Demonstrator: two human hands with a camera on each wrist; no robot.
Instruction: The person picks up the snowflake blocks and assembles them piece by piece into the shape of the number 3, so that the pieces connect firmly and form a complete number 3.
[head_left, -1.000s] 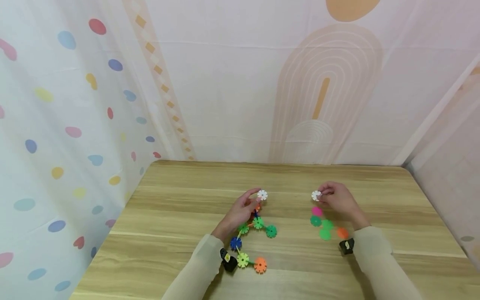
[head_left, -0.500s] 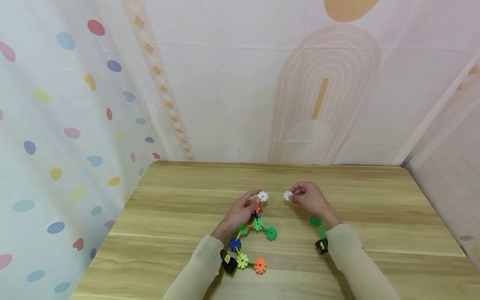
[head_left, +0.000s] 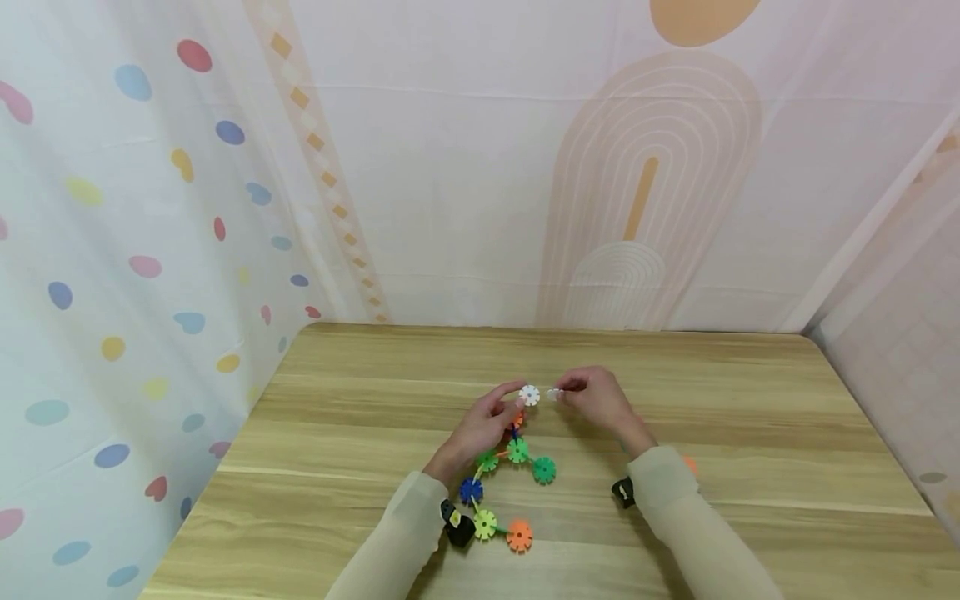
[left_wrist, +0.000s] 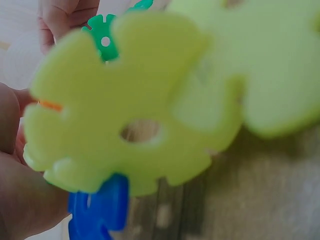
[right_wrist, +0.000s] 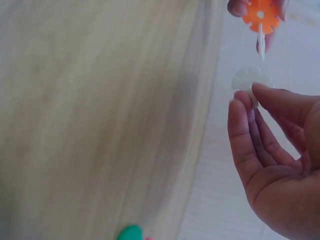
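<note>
The step in hand looks like joining one more snowflake disc to a chain of discs near the middle of the tabletop. The left hand steadies the far end of the disc chain, its fingers curled round the orange disc just below the top white disc. The right hand comes in from the right, pinching a loose white disc between thumb and fingertips, just beside the top white disc but not yet touching it. The chain runs toward the near edge through green, blue, yellow-green and orange discs. The next move probably calls for turning the loose disc edge-on, lining its slot with a slot of the top disc, and pressing the two together while the left hand braces the chain.
</note>
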